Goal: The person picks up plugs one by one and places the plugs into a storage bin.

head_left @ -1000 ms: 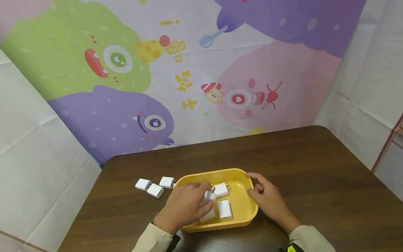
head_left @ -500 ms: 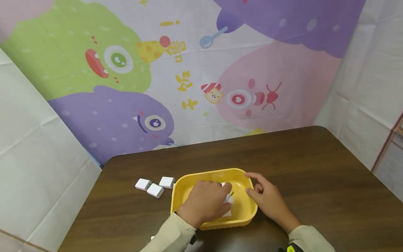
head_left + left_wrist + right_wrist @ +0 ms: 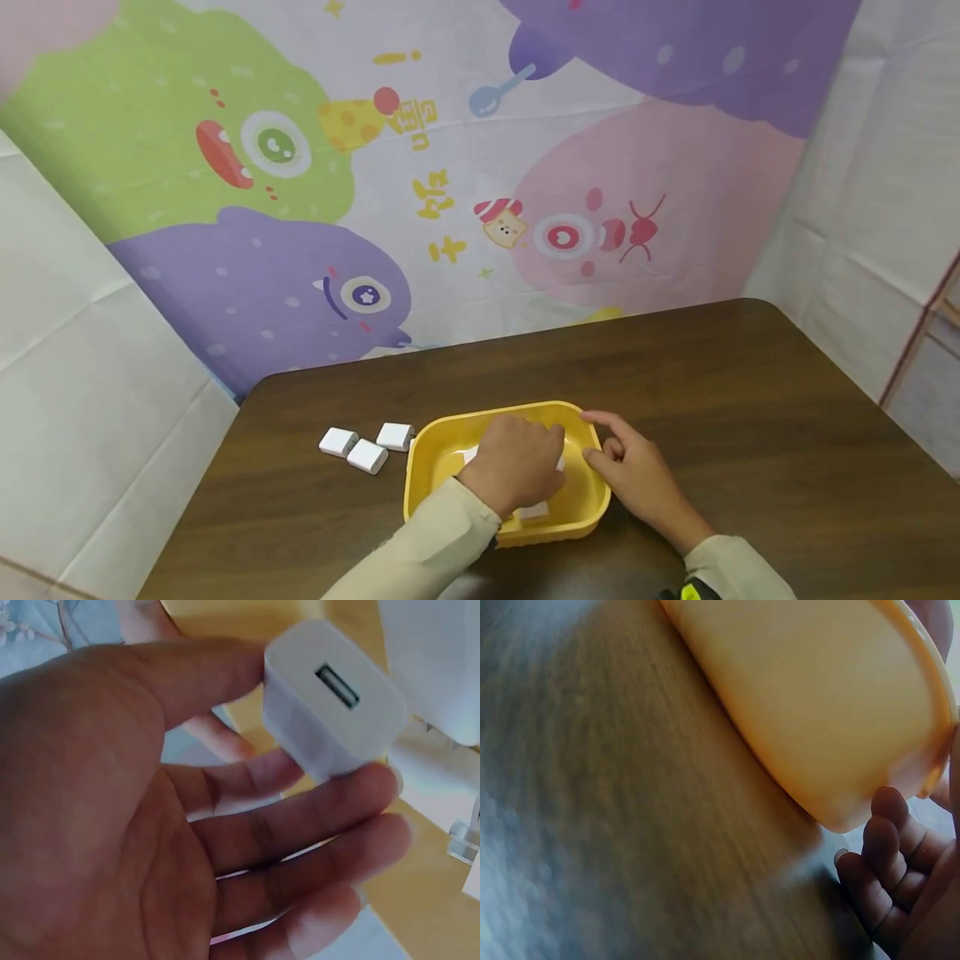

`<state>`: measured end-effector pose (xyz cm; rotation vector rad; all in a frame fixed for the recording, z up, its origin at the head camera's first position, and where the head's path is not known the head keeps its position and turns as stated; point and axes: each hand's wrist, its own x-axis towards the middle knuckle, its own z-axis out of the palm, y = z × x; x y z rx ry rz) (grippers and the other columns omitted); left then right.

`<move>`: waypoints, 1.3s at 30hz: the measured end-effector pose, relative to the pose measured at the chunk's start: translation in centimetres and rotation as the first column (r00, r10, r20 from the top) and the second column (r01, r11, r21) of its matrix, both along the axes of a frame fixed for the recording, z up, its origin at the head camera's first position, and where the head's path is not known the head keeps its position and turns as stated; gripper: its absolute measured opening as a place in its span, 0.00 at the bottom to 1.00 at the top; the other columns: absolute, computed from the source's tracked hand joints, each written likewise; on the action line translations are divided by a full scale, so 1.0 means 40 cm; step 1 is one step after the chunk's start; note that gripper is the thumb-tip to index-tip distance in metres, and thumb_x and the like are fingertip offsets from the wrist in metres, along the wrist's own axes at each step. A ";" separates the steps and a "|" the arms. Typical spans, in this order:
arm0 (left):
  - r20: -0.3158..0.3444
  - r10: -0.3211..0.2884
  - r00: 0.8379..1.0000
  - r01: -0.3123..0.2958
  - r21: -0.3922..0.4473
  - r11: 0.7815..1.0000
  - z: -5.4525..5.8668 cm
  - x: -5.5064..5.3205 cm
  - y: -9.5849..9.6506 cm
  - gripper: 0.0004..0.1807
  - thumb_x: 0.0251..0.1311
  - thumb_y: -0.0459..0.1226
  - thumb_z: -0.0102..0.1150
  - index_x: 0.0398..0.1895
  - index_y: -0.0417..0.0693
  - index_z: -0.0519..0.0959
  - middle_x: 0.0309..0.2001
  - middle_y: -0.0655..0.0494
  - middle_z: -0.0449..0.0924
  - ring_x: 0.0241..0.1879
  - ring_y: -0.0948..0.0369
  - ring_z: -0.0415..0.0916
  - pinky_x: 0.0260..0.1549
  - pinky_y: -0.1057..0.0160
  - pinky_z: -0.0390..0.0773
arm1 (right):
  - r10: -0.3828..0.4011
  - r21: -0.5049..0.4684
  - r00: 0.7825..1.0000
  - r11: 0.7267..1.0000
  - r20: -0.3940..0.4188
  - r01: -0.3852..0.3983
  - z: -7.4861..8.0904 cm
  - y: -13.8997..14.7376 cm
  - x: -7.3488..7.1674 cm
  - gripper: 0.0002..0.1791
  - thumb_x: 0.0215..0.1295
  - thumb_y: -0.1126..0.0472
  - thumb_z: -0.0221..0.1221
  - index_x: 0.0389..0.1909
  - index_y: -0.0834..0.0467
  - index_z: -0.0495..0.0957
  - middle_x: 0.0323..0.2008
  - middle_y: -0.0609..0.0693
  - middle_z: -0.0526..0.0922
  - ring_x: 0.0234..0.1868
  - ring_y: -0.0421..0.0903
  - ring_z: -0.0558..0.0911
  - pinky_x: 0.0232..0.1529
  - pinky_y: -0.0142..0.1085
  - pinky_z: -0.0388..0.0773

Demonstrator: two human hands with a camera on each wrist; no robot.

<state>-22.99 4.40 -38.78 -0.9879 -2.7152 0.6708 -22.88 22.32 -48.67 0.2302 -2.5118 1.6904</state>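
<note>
My left hand (image 3: 517, 462) is over the inside of a yellow plastic tray (image 3: 422, 479). In the left wrist view, its thumb and fingertips pinch a white USB charger plug (image 3: 334, 705), its USB port facing the camera. From the head camera the hand mostly hides this plug. Other white chargers lie in the tray below, one of them (image 3: 534, 510) partly showing near the front wall. My right hand (image 3: 637, 475) holds the tray's right end, index finger and thumb at the rim. In the right wrist view, its other fingers (image 3: 881, 840) curl beside the outer wall.
Three white chargers (image 3: 367, 457) lie on the brown wooden table (image 3: 675, 375) left of the tray. Behind the table hangs a cartoon-printed cloth (image 3: 465, 167), and pale cloth panels (image 3: 90, 375) stand at both sides.
My left hand has moved right across the tray, carrying the charger and covering more of the chargers inside. The right hand has stayed at the rim. The three chargers on the table have not moved.
</note>
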 end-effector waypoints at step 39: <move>0.013 -0.030 0.999 0.024 0.322 0.946 0.046 -0.024 -0.133 0.14 0.63 0.53 0.60 0.32 0.54 0.80 0.20 0.62 0.74 0.17 0.61 0.72 0.13 0.61 0.66 | -0.003 0.025 1.000 1.000 -0.022 0.003 -0.011 -0.002 -0.006 0.25 0.63 0.64 0.64 0.60 0.46 0.76 0.16 0.43 0.63 0.15 0.36 0.61 0.17 0.29 0.59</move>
